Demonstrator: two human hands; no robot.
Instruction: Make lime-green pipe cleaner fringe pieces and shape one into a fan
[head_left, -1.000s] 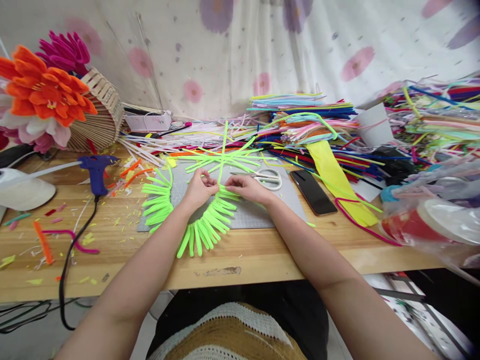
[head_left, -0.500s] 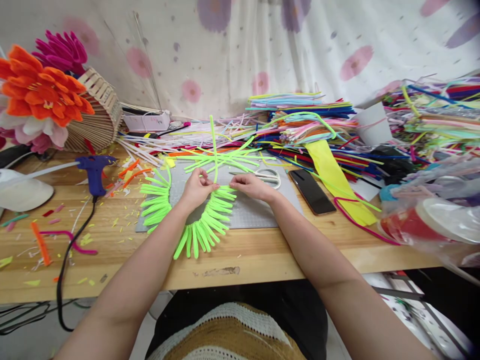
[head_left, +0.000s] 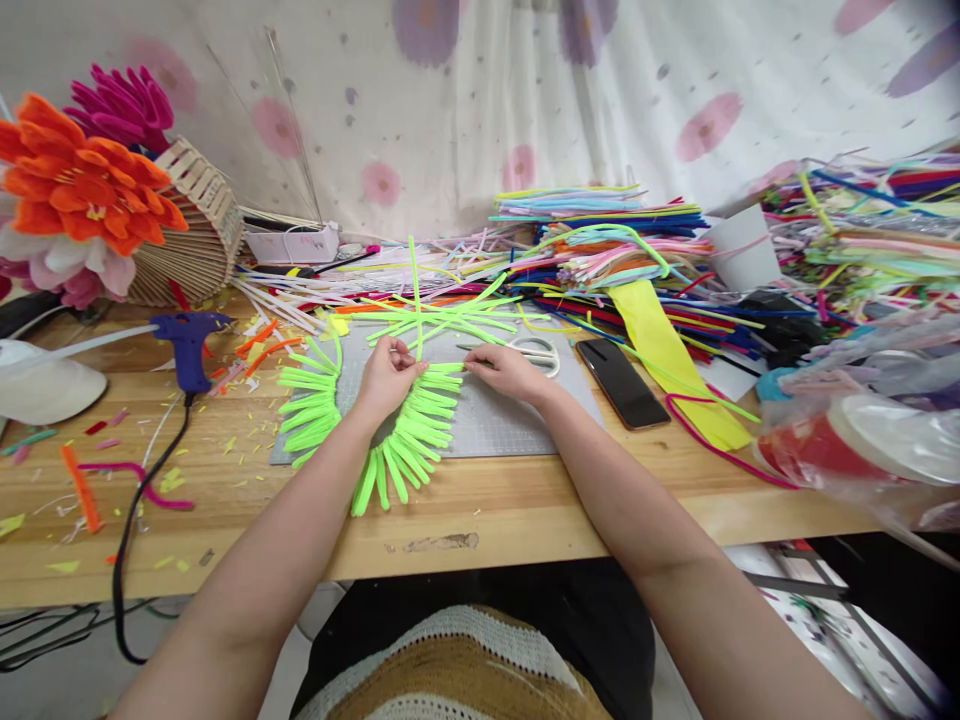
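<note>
A curved fringe of bright green pipe cleaners (head_left: 412,440) bends in a U over the front of a grey cutting mat (head_left: 510,420). My left hand (head_left: 386,380) pinches its upper right end, where one long green stem (head_left: 416,290) stands up. My right hand (head_left: 506,370) has thumb and fingertips closed on the tip of the topmost green loop. The fringe's left arm (head_left: 311,400) lies on the mat, and my left forearm hides part of the curve. Behind my hands are loose green pipe cleaners (head_left: 442,315) and white-handled scissors (head_left: 536,353).
A blue glue gun (head_left: 187,350) with a black cord stands at left, among coloured scraps. A black phone (head_left: 622,383) and a yellow strip (head_left: 675,365) lie at right. Bundles of pipe cleaners (head_left: 607,240) line the back. A plastic-wrapped red container (head_left: 832,450) sits far right.
Both hands and the upper right end of the fringe have shifted slightly left. The upright stem has moved left with them. Both grips look the same.
</note>
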